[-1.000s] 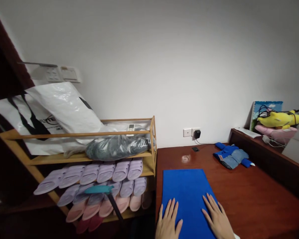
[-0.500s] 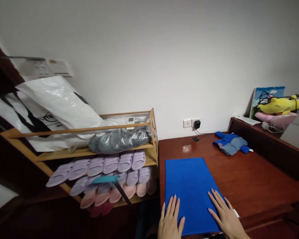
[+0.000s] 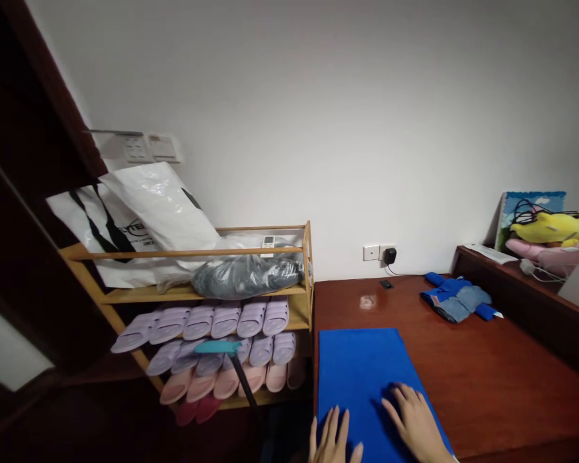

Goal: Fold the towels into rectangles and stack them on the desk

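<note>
A blue cloth (image 3: 352,366), folded into a smooth rectangle, lies flat on the reddish-brown wooden table (image 3: 502,379). Over its near left part rests my left hand (image 3: 332,440), fingers spread, its lower part cut off by the frame edge. My right hand (image 3: 412,418) is above the right half of the cloth with its fingers slightly bent and apart, casting a shadow on it; whether the fingertips touch is hard to tell. Neither hand grips anything. The cloth's near edge is out of view.
Left of the table stands a wooden rack (image 3: 188,254) with several slippers (image 3: 226,319) and white bags (image 3: 159,206). A blue garment and denim bundle (image 3: 456,299) lies at the table's back right. A black plug (image 3: 390,256) sits in the wall. A raised ledge (image 3: 525,276) bounds the right.
My right hand has moved left and inward from the cloth's right edge, its fingers now more bent. The left hand sits slightly lower in view. The camera has turned a little.
</note>
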Tool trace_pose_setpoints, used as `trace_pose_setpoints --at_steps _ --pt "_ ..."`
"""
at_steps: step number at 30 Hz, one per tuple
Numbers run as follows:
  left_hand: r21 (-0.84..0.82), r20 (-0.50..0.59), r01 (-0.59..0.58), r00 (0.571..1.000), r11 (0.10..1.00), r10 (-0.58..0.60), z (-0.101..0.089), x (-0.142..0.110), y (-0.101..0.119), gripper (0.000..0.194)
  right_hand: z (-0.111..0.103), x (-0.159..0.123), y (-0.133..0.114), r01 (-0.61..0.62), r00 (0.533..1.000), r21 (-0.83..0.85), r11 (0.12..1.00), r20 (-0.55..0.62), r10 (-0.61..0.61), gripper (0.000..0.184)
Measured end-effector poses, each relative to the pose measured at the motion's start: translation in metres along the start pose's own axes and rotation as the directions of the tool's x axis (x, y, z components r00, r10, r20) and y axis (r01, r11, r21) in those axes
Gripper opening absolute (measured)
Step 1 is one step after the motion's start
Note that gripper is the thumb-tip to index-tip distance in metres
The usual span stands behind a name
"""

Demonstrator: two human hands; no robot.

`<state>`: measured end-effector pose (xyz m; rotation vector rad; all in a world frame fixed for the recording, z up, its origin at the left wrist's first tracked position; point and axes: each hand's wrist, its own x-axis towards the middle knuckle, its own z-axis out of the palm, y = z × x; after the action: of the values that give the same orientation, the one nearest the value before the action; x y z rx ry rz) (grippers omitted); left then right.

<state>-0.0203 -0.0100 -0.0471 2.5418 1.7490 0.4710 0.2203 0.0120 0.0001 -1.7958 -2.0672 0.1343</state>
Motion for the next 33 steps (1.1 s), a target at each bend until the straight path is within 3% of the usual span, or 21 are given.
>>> trace_pose_setpoints --at_steps 3,5,7,10,12,16,19,21,24,28,33 --pt "0.006 -0.034 -0.036 0.999 0.999 0.036 -0.028 0.063 0.006 0.055 0.004 0.049 -0.022 0.04 0.999 0.108 0.993 -0.002 -0.04 0.052" --pt "0.043 0.001 -0.015 1.0 0.999 0.015 -0.036 0.111 0.005 0.055 0.016 0.084 -0.043 0.039 0.997 0.165 0.986 0.055 -0.049 0.052" --pt "0.07 0.045 0.018 0.999 0.997 -0.022 -0.034 0.149 -0.002 0.055 0.031 0.114 -0.059 0.023 0.995 0.176 0.984 0.088 -0.039 0.053" --pt "0.081 0.067 0.022 0.997 0.996 -0.028 -0.022 0.178 -0.022 0.052 0.048 0.142 -0.06 0.012 0.995 0.144 0.99 0.096 -0.026 0.055" --pt "0.077 0.075 0.021 0.997 0.997 -0.026 -0.013 0.183 -0.039 0.052 0.055 0.152 -0.041 -0.017 0.994 0.086 0.996 0.109 0.007 0.058" --pt "0.023 0.045 0.08 0.996 0.997 -0.081 0.002 0.183 -0.063 0.058 0.058 0.156 0.019 -0.16 0.985 -0.069 0.985 0.047 0.163 0.068" --pt "0.005 0.027 0.106 0.994 0.994 -0.106 0.008 0.187 -0.067 0.059 0.053 0.155 0.056 -0.236 0.97 -0.135 0.962 0.021 0.241 0.073" --pt "0.009 0.021 0.109 0.994 0.994 -0.109 0.008 0.189 -0.066 0.06 0.05 0.156 0.067 -0.242 0.968 -0.164 0.956 0.018 0.248 0.074" --pt "0.028 0.014 0.118 0.993 0.993 -0.118 0.003 0.188 -0.06 0.061 0.044 0.158 0.062 -0.27 0.962 -0.245 0.931 -0.022 0.274 0.076" --pt "0.066 0.005 0.149 0.989 0.987 -0.15 -0.011 0.185 -0.052 0.059 0.037 0.147 0.024 -0.331 0.943 -0.318 0.888 -0.148 0.298 0.08" --pt "0.093 -0.001 0.157 0.987 0.983 -0.158 -0.036 0.188 -0.037 0.054 0.035 0.077 -0.021 -0.166 0.984 -0.189 0.968 -0.088 0.152 0.072"
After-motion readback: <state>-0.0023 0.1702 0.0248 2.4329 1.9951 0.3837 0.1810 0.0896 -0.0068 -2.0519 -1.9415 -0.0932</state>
